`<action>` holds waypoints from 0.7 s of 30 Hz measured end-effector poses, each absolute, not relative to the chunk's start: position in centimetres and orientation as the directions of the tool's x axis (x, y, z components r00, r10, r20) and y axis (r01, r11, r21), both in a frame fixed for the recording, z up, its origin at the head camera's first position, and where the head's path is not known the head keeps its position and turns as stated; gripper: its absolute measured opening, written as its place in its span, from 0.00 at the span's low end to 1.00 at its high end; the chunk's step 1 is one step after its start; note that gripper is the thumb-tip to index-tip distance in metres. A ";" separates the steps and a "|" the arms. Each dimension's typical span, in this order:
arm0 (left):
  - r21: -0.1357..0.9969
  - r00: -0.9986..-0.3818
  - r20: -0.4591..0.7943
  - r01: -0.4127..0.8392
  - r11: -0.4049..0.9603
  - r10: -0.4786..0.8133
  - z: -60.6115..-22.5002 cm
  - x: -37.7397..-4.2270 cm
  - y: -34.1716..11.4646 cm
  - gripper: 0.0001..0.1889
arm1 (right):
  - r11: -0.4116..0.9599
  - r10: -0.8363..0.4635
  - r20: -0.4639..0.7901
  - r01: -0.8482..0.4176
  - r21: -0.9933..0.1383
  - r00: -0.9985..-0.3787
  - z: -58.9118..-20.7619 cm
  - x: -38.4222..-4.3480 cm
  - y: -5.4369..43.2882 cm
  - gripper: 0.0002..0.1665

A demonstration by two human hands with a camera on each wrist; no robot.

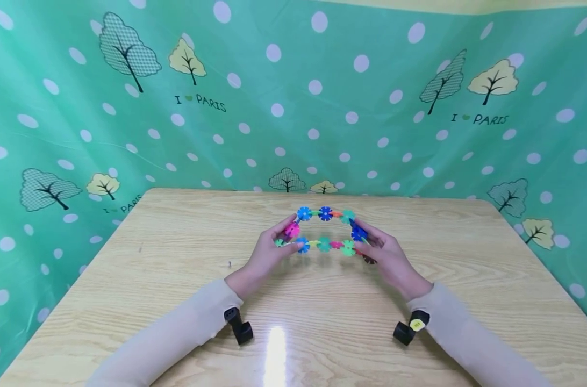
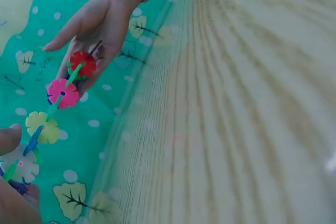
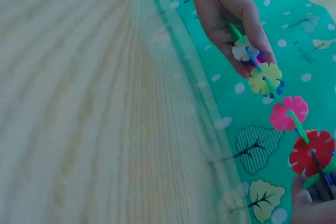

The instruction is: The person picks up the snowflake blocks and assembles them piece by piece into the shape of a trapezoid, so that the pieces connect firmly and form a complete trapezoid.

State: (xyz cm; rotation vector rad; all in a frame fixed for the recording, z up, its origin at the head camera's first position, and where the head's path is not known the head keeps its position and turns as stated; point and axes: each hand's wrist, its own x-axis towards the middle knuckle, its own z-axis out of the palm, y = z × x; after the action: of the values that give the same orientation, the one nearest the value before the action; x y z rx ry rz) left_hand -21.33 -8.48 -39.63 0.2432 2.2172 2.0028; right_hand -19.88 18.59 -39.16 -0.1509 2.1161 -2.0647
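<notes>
A loop of interlocking snowflake discs (image 1: pixel 324 244), in blue, green, pink, yellow and other colours, is held up over the table between both hands. My left hand (image 1: pixel 264 257) grips its left end, thumb in front and fingers behind, around a pink disc (image 1: pixel 292 230). At the right end my right hand (image 1: pixel 392 263) holds it the same way, by a dark blue disc (image 1: pixel 358 233). In the left wrist view the front row shows a yellow disc (image 2: pixel 43 127). A red disc (image 3: pixel 312 152) stands near the right thumb in the right wrist view. Fingers partly hide both ends.
The wooden table (image 1: pixel 177 242) spreads out under both arms. A green dotted curtain with trees (image 1: pixel 313 107) hangs behind its far edge. Black wrist cameras (image 1: pixel 239 325) are strapped at the cuffs. A tiny dark speck (image 1: pixel 229 264) lies left of the hands.
</notes>
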 end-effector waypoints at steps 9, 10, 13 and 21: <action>0.998 -0.986 -0.044 -0.036 0.054 0.163 -40.5 -23.3 -8.6 0.35 | 0.147 -0.326 -0.036 -0.013 -0.989 -0.945 -40.0 -21.9 18.9 0.50; 0.998 -0.985 -0.054 -0.048 0.039 0.165 -40.7 -23.5 -8.6 0.34 | 0.147 -0.332 -0.039 -0.011 -0.989 -0.943 -40.2 -22.2 18.8 0.50; 0.996 -0.981 -0.092 -0.094 -0.005 0.173 -41.3 -24.1 -8.7 0.35 | 0.152 -0.336 -0.046 -0.006 -0.988 -0.941 -40.6 -23.1 18.7 0.49; 0.986 -0.969 -0.145 -0.158 -0.049 0.202 -42.5 -25.6 -8.7 0.37 | 0.097 -0.342 -0.059 0.027 -0.995 -0.938 -41.8 -24.8 18.6 0.48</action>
State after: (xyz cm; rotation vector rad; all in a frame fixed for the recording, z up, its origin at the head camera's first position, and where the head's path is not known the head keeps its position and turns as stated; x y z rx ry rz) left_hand -25.61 -8.69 -42.51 0.0471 1.9773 2.1112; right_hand -24.79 18.55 -41.75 -0.3136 2.1031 -1.9164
